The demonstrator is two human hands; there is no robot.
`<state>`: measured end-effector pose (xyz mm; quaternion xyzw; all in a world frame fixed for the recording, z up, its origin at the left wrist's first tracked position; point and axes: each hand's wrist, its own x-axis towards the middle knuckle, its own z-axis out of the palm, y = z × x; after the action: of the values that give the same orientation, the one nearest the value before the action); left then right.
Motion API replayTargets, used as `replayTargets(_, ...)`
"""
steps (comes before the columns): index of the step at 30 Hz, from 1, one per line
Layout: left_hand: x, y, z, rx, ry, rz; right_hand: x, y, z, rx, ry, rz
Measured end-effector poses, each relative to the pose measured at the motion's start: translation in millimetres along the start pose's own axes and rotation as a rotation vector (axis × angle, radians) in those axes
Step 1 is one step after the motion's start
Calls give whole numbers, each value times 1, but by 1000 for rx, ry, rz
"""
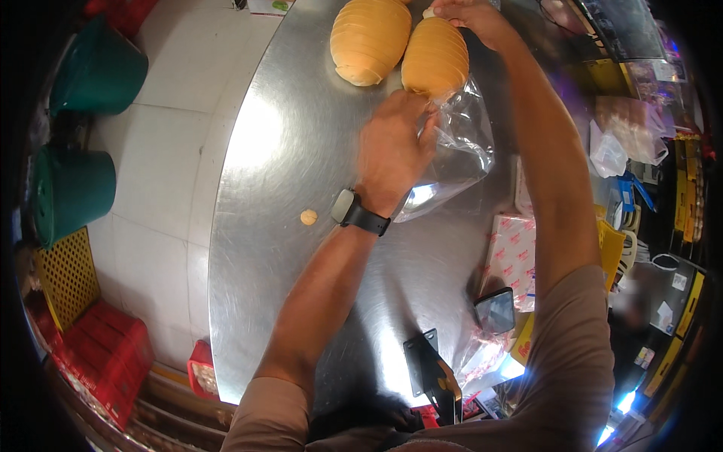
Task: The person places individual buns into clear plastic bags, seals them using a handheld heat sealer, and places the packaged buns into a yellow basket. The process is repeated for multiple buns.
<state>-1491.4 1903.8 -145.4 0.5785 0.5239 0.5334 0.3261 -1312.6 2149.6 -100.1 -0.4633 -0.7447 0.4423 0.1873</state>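
Two plump golden bread loaves with ridged, banded tops lie at the far side of a steel table point(263, 226). The right-hand loaf point(437, 56) is between my hands. My left hand point(395, 139), with a dark-strapped watch point(358, 213) on its wrist, is closed at the loaf's near end; its fingertips are partly hidden. At the far end, my right hand point(471, 19) curls its fingers round the loaf's tip. A clear plastic bag point(463, 147) spreads beside my left hand, touching the loaf's near end. The other loaf point(369, 41) rests just to the left.
A small bread piece point(308, 217) lies left of my watch. Nearer on the right are a patterned box point(506, 252) and a phone point(495, 310). Green bins point(75, 192) and a red crate point(105, 358) stand on the floor at left.
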Motion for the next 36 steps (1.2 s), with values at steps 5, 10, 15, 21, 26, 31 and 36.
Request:
replayTargets(5,1,-6,4,-11,41,12,-20,-3,10,322,79,9)
replayTargets(10,-3,0,7,-30,34,27,-26,23,12,183,318,-87)
replayTargets(15,0,-9,5,15,85,52,-29,2,26,246,172,-10)
replayTargets(21,-1,-1,8,-24,115,42,-62,-3,48,143,277,-11)
replayTargets(26,0,-5,3,6,175,49,-129,-17,60,223,379,23)
replayTargets(31,-2,1,1,-30,137,19,-173,7,58,444,305,-66)
replayTargets(36,-1,1,0,20,126,21,-186,3,69,294,314,-65)
